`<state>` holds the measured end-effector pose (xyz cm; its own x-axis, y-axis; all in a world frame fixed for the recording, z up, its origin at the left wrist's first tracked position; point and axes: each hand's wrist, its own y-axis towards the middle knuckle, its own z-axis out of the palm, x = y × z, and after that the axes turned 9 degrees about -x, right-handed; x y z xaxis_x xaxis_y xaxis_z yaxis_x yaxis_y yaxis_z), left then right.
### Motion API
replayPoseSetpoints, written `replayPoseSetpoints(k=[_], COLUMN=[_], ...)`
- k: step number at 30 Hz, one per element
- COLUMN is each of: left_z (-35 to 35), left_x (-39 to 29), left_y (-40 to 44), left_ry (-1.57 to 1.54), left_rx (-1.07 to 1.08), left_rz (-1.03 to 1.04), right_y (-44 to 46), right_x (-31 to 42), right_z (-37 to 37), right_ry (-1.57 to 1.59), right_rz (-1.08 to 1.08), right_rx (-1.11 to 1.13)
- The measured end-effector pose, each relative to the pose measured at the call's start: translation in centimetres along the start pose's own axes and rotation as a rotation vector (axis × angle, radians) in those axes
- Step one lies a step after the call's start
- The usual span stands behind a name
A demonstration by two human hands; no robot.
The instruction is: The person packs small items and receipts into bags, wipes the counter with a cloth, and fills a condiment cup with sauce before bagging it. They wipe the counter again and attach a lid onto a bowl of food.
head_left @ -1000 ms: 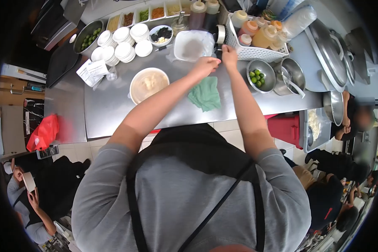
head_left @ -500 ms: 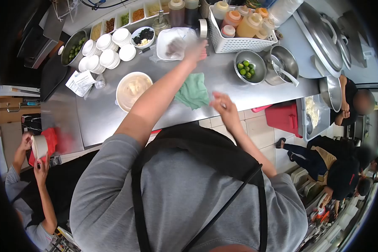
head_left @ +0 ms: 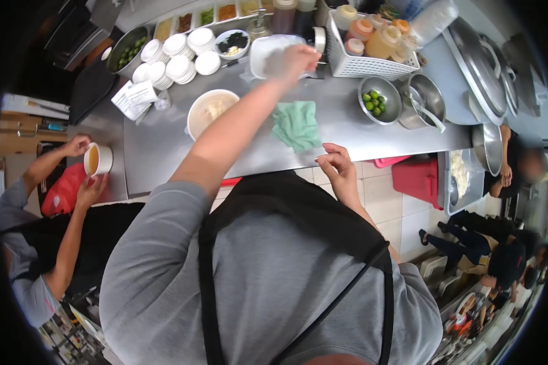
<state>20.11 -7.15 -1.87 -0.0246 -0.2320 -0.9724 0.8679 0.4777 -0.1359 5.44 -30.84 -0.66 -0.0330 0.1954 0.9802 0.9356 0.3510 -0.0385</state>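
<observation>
My left hand [head_left: 301, 61] reaches across the counter over the right side of a white plastic container [head_left: 268, 58] lined with clear plastic. Its fingers are curled together, and what they hold, if anything, is hidden. Under my left forearm stands a white paper bowl [head_left: 196, 119] with pale food [head_left: 215, 109] inside, partly covered by the arm. My right hand [head_left: 341, 173] hovers at the counter's front edge, fingers loosely bent and apart, with nothing visible in them. Just beyond it lies a crumpled green cloth [head_left: 296, 125].
Left of the container are stacked white lids [head_left: 179, 69], a bowl of dark topping [head_left: 232, 44] and paper slips [head_left: 134, 99]. A basket of squeeze bottles [head_left: 371, 67], a bowl of limes [head_left: 374, 103] and a metal pot [head_left: 425, 100] stand right. A co-worker at left holds a bowl [head_left: 103, 159].
The view has shifted, so the counter items sit further right. My left hand stays by the container, its fingers now curled. My right hand's fingers have drawn in. The co-worker's bowl has tilted, showing orange contents.
</observation>
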Motion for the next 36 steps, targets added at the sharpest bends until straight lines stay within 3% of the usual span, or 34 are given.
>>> replayPoseSetpoints(k=[1, 5, 10, 11, 13, 16, 18, 21, 22, 26, 29, 31, 33, 35, 36], left_z=[-2.1, -12.4, -24.8, -25.7, -26.6, -27.4, -27.3, -26.1, -26.2, -27.1, -27.1, -28.4, -30.4, -32.9, -34.6], left_x=[-2.0, -9.0, -3.6, -2.4, 0.0, 3.9, 3.7, 2.4, 3.0, 5.3, 4.9, 5.2, 3.5, 1.0, 0.1], left_y=[-0.3, -6.3, -8.9, -9.1, -9.1, -8.0, -8.2, -9.2, -9.2, -8.5, -9.6, -10.5, -12.6, -15.4, -16.8], left_ry=[-0.067, 0.055, 0.095, 0.093, 0.212, 0.120, -0.122, -0.153, -0.162, -0.078, 0.032, 0.067, 0.057, 0.068, 0.055], left_rx=[0.076, -0.178, -0.506, -0.527, -0.522, -0.434, -0.181, -0.144, -0.155, -0.128, -0.256, -0.402, -0.453, -0.494, -0.620], left_rz=[0.099, 0.146, 0.037, 0.043, -0.134, -0.223, -0.451, -0.571, -0.569, -0.512, -0.451, -0.357, -0.336, -0.317, -0.289], right_y=[0.1, 2.3, 3.8, 4.3, 6.0, 8.0, 8.3, 8.6, 8.6, 8.5, 8.3, 8.7, 7.9, 8.1, 8.1], right_x=[-0.1, -0.7, -0.9, -2.1, -4.2, -6.6, -6.7, -6.8, -7.0, -6.6, -5.6, -6.4, -5.3, -4.4, -4.0], right_z=[0.5, 4.5, 11.5, 12.8, 14.8, 16.9, 17.7, 17.5, 17.4, 17.7, 17.8, 18.3, 18.6, 19.5, 19.9], right_ry=[0.047, 0.075, -0.069, -0.087, -0.176, -0.301, -0.313, -0.380, -0.448, -0.553, -0.629, -0.663, -0.447, -0.414, -0.395], right_rz=[0.047, -0.059, -0.156, -0.218, -0.199, -0.198, -0.293, -0.575, -0.724, -0.818, -0.659, -0.434, -0.593, -0.578, -0.547], right_rx=[0.022, 0.264, 0.538, 0.600, 0.635, 0.632, 0.402, 0.373, 0.338, 0.262, 0.407, 0.568, 0.472, 0.492, 0.483])
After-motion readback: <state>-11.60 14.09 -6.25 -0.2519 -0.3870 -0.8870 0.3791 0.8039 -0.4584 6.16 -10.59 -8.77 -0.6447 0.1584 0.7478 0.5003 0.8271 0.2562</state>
